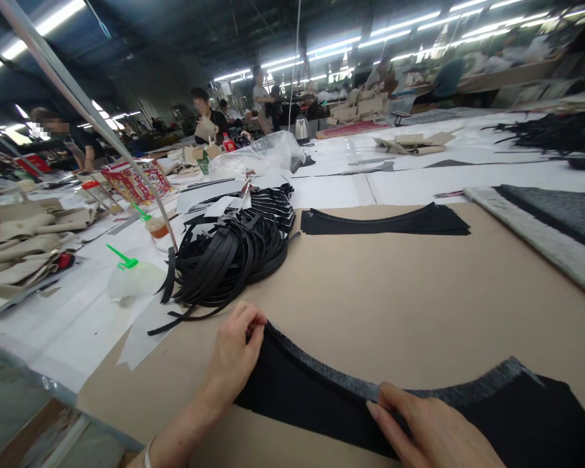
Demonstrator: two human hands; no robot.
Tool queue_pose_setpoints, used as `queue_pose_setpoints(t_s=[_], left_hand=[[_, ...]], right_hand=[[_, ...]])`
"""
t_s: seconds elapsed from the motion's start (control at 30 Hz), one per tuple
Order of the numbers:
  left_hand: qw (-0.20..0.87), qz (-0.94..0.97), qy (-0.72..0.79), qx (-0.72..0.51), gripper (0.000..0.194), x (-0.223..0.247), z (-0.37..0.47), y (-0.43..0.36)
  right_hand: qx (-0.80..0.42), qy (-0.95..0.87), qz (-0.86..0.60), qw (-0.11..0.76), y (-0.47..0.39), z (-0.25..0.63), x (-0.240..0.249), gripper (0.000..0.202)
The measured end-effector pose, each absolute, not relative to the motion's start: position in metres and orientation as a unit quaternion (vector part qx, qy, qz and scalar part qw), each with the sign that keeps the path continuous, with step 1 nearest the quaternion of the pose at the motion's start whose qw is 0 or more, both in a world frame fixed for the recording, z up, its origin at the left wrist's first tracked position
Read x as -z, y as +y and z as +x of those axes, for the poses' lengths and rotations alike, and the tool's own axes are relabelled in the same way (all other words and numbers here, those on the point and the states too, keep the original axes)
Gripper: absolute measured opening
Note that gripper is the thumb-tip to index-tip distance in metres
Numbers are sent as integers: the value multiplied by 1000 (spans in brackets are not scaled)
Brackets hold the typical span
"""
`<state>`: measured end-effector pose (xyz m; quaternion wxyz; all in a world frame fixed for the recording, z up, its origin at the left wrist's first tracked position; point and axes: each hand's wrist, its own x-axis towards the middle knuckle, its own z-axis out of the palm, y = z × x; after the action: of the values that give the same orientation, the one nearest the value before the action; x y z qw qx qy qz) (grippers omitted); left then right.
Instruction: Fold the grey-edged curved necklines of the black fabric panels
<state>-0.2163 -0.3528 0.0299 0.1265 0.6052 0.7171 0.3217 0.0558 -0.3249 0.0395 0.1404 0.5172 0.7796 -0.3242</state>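
A black fabric panel [312, 396] with a curved upper edge lies in front of me on a tan sheet [370, 299]. Along the curve runs a grey strip [336, 374], partly folded over by the black edge on the left. My left hand [238, 351] pinches the panel's upper left corner between thumb and fingers. Midway along the curve, my right hand [424, 422] has its thumb and fingers closed on the edge. Its fingertips are partly hidden behind the thumb side.
Beyond the panel lie a stack of black curved pieces [385, 222] and a heap of black strips [224, 260]. Left are a bottle with a green nozzle [131, 276] and a slanting metal pole [97, 123]. A grey-edged board [531, 240] lies right. Several people work farther back.
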Motion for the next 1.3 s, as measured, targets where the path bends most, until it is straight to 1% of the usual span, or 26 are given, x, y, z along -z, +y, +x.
queue_pose_setpoints(t_s=[0.1,0.2,0.33,0.47,0.63,0.7,0.97,1.17,1.3], left_hand=[[132,711,588,-363,20,-29,-214,-365],[98,780,518,-337,27,-22,-217,-374],[22,822,494,-282,33,-14,-224,-378],[-13,847,485,-217,39,-10,-228,-381],[-61,860,486,-144,56,-4,-230,-388],[-78,864,480,-128,60,-1,-230,-389],[-136,873,458,-98,53,-2,-224,-383],[-118,873,465,-92,54,-5,-223,-387],[-89,886,451,-59,58,-6,-221,-389]], right_hand=[[324,782,518,126,-325,56,-42,32],[328,778,521,123,-325,56,-43,33],[328,777,525,109,-325,57,-43,31],[324,780,528,87,-323,59,-41,32],[307,790,528,52,-324,62,-35,32],[305,791,529,45,-325,62,-33,30],[264,804,531,48,-327,61,-32,29],[255,803,537,44,-326,58,-36,30],[247,804,538,58,-325,58,-39,29]])
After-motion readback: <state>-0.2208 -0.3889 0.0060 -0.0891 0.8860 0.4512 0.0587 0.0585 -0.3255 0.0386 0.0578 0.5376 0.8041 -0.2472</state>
